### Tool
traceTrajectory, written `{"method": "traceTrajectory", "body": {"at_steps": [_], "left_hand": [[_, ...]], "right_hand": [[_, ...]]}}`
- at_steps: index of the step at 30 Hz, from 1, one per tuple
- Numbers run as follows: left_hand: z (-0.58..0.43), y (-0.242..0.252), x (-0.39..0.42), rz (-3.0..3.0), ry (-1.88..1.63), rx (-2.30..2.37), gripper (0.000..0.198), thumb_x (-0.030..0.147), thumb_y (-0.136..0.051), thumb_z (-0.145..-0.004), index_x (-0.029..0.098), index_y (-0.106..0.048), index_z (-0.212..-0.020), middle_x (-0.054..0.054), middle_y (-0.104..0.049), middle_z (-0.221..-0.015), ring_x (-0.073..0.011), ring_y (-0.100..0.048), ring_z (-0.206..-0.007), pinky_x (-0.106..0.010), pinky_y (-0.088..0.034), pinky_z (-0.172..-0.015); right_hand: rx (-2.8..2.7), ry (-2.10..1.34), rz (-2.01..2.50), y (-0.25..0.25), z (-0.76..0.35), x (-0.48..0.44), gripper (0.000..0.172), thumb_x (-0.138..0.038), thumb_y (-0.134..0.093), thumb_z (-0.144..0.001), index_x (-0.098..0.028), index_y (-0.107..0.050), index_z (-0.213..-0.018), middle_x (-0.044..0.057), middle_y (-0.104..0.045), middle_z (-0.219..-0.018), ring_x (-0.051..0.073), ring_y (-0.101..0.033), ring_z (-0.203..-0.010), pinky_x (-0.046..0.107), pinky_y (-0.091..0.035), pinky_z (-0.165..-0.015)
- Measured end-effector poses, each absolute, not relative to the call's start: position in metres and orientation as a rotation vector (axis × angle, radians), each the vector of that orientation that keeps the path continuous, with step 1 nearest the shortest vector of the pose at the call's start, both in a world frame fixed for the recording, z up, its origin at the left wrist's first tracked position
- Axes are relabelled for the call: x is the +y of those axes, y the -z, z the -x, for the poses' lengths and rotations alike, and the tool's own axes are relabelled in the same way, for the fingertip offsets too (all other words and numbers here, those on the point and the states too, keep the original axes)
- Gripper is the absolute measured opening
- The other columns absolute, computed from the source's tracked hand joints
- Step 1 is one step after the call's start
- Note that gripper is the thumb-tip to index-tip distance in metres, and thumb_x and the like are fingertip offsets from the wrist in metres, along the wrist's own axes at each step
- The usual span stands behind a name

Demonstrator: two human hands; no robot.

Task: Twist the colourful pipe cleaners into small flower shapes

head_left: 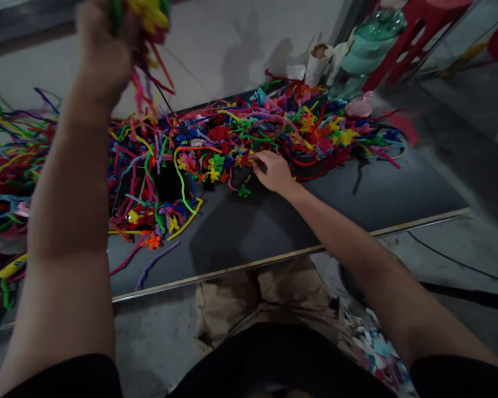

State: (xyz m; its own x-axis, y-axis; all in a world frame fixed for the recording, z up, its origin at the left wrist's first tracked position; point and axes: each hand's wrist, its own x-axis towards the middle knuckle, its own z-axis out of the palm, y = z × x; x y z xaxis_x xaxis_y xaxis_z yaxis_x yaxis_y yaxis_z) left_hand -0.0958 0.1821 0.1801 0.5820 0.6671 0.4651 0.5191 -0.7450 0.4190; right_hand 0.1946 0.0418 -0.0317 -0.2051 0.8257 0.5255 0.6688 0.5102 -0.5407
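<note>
My left hand (105, 52) is raised at the upper left, closed around a bunch of fuzzy pipe-cleaner flowers (149, 16) in yellow, green and pink, whose stems hang below it. Down at the front edge of a long heap of coloured pipe cleaners (257, 119), my right hand (274, 170) has thumb and fingertips pinched together by a small red and yellow piece (245, 159). Whether that piece is held between the fingertips I cannot make out. A green pipe-cleaner flower (244, 190) lies on the dark table just left of my right hand.
The dark table (253, 237) ends in a pale front edge. A dark phone-like slab (166, 185) lies partly under pipe cleaners. At the back right stand a paper cup (317, 65) and a large green bottle (363, 52), with a red plastic chair (423, 33) behind.
</note>
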Motion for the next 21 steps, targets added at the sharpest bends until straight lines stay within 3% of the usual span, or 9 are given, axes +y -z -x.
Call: {"method": "traceTrajectory", "body": {"at_steps": [1, 2, 5, 7, 10, 13, 16, 21], "left_hand": [[0.075, -0.172, 0.173, -2.497, -0.897, 1.083, 0.034, 0.025, -0.04, -0.102, 0.005, -0.046, -0.13, -0.007, -0.063, -0.121, -0.0161, -0.061, -0.109, -0.037, -0.049, -0.099], [0.057, -0.164, 0.166, -2.444, -0.714, 1.11, 0.033, 0.013, -0.052, -0.095, 0.009, -0.05, -0.128, -0.004, -0.064, -0.125, -0.0145, -0.06, -0.113, -0.034, -0.049, -0.102], [0.026, -0.145, 0.158, -2.242, -0.539, 1.166, 0.054, -0.002, -0.054, -0.089, 0.014, -0.043, -0.139, -0.005, -0.048, -0.149, -0.0156, -0.049, -0.132, -0.033, -0.044, -0.109], [0.026, -0.139, 0.159, -2.175, -0.673, 1.247, 0.056, -0.002, -0.05, -0.091, 0.011, -0.038, -0.143, -0.01, -0.045, -0.151, -0.0179, -0.054, -0.128, -0.036, -0.048, -0.102], [0.045, -0.129, 0.163, -2.31, -0.726, 1.487, 0.045, -0.001, -0.05, -0.089, 0.006, -0.051, -0.134, -0.01, -0.061, -0.134, -0.0147, -0.062, -0.103, -0.037, -0.052, -0.093], [0.064, -0.106, 0.164, -2.501, -0.322, 1.693, 0.024, 0.008, -0.061, -0.086, 0.009, -0.07, -0.108, -0.001, -0.074, -0.096, -0.0108, -0.056, -0.086, -0.03, -0.045, -0.095], [0.069, -0.081, 0.163, -2.449, -0.078, 1.707, 0.019, 0.019, -0.072, -0.079, 0.016, -0.073, -0.098, 0.006, -0.068, -0.07, -0.0112, -0.05, -0.074, -0.023, -0.042, -0.084], [0.063, -0.08, 0.164, -2.432, -0.029, 1.714, 0.01, 0.018, -0.071, -0.08, 0.017, -0.074, -0.089, 0.007, -0.057, -0.056, -0.0125, -0.047, -0.067, -0.024, -0.039, -0.077]], "right_hand": [[-1.944, -0.247, 1.224, 0.032, -0.195, 0.042, 0.025, -0.017, -0.048, -0.09, -0.019, -0.068, -0.106, 0.01, -0.071, -0.105, 0.025, -0.067, -0.1, 0.041, -0.052, -0.091], [-1.941, -0.244, 1.223, 0.032, -0.195, 0.042, 0.026, -0.017, -0.048, -0.09, -0.019, -0.068, -0.107, 0.01, -0.072, -0.105, 0.025, -0.067, -0.1, 0.041, -0.052, -0.091], [-1.933, -0.228, 1.229, 0.033, -0.197, 0.043, 0.027, -0.018, -0.047, -0.091, -0.02, -0.067, -0.109, 0.01, -0.072, -0.105, 0.026, -0.067, -0.1, 0.042, -0.052, -0.091], [-1.935, -0.215, 1.232, 0.032, -0.198, 0.044, 0.028, -0.018, -0.046, -0.091, -0.021, -0.067, -0.11, 0.009, -0.072, -0.105, 0.025, -0.067, -0.101, 0.042, -0.052, -0.092], [-1.951, -0.192, 1.237, 0.032, -0.198, 0.044, 0.028, -0.019, -0.045, -0.092, -0.021, -0.066, -0.111, 0.01, -0.071, -0.107, 0.024, -0.066, -0.103, 0.041, -0.051, -0.093], [-1.951, -0.183, 1.245, 0.032, -0.197, 0.044, 0.028, -0.019, -0.044, -0.093, -0.02, -0.066, -0.11, 0.01, -0.071, -0.107, 0.024, -0.066, -0.103, 0.041, -0.05, -0.094], [-1.94, -0.189, 1.229, 0.034, -0.195, 0.044, 0.027, -0.018, -0.045, -0.092, -0.019, -0.067, -0.108, 0.01, -0.072, -0.106, 0.024, -0.067, -0.101, 0.04, -0.051, -0.092], [-1.931, -0.188, 1.205, 0.034, -0.196, 0.044, 0.027, -0.019, -0.044, -0.092, -0.019, -0.067, -0.106, 0.009, -0.072, -0.103, 0.023, -0.067, -0.098, 0.038, -0.051, -0.09]]}}
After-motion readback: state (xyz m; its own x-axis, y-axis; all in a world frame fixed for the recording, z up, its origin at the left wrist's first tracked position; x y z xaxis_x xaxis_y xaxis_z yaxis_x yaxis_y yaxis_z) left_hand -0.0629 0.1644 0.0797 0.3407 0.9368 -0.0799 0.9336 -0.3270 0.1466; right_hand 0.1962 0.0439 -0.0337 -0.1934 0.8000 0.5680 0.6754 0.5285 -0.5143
